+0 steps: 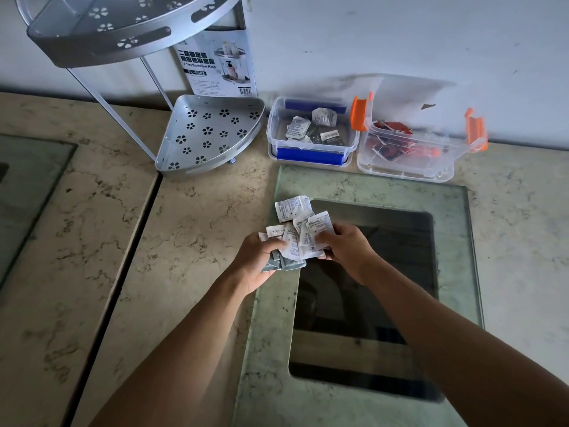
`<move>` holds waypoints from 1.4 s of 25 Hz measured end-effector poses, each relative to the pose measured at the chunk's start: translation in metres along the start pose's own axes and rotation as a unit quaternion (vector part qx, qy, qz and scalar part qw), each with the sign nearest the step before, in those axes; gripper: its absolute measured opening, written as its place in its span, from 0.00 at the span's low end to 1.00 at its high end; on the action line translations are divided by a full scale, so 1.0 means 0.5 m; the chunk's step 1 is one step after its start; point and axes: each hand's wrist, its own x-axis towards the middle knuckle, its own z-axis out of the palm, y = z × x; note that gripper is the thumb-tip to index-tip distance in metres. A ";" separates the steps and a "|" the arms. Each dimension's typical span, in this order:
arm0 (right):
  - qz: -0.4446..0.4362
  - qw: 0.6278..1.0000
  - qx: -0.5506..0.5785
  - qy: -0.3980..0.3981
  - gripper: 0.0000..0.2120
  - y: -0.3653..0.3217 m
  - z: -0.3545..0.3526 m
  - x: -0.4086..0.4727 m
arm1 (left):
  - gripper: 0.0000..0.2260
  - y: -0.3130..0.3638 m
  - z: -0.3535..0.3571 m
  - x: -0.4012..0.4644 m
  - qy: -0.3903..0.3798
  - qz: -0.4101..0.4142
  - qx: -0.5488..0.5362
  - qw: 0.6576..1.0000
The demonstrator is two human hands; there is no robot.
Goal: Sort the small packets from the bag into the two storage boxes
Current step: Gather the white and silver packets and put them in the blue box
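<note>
A cluster of small white packets (297, 223) sits in the middle of the counter, over a grey bag (284, 265). My left hand (261, 257) grips the bag and several packets at the cluster's left side. My right hand (345, 245) pinches a white packet (318, 224) at the cluster's right side. At the back stands a clear box with blue latches (311, 155) that holds white and dark packets. To its right is a clear box with orange latches (406, 167) that holds red packets.
A silver two-tier corner rack (212, 134) with its product card (215, 66) stands at the back left. A glass plate (369, 186) covers a dark square opening (385, 272) under my right arm. A seam in the marble counter (123, 257) runs on the left.
</note>
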 end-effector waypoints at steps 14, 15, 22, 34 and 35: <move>-0.292 0.916 -0.229 0.154 0.17 -0.025 0.056 -0.015 | 0.21 0.015 0.024 0.010 0.057 -0.012 -0.169 0.984; -0.333 0.890 -0.275 0.145 0.19 -0.021 0.065 -0.016 | 0.20 0.017 0.023 0.014 0.061 -0.007 -0.183 0.981; -0.252 0.914 -0.312 -0.068 0.16 -0.025 0.091 -0.010 | 0.08 0.033 0.024 0.003 -0.067 0.045 -0.169 0.982; -0.148 0.863 -0.430 0.222 0.25 -0.037 0.119 0.102 | 0.26 0.026 -0.044 0.026 -0.050 0.038 -0.202 0.977; -0.148 0.875 -0.405 0.219 0.22 -0.039 0.121 0.105 | 0.25 0.029 -0.046 0.026 -0.051 0.041 -0.208 0.976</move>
